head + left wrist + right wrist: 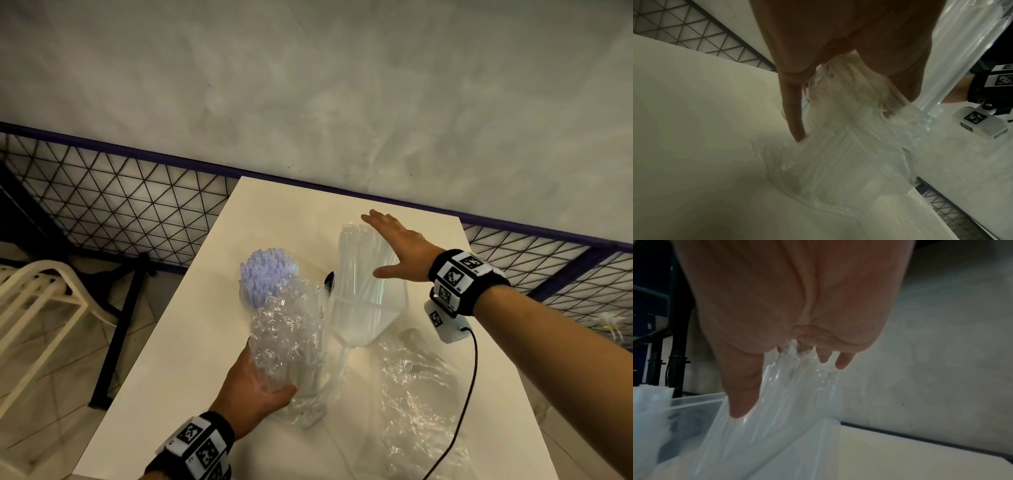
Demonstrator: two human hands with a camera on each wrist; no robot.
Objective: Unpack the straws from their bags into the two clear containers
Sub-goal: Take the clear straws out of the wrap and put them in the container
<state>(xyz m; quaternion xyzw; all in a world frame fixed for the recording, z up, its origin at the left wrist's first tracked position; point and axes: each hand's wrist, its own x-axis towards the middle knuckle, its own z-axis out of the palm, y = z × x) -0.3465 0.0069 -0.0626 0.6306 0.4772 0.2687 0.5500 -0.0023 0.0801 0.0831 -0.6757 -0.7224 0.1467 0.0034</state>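
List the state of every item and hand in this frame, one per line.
left hand: grips the bagged straws.
bagged straws: upright, tips poking out of the bag.
right hand: flat, fingers straight, against the clear straws.
clear straws: leaning in clear container.
empty bag: crumpled on table.

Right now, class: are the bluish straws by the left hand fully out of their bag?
No. The bluish straws poke out only at the top; crinkled bag still wraps their lower part, held by the left hand.
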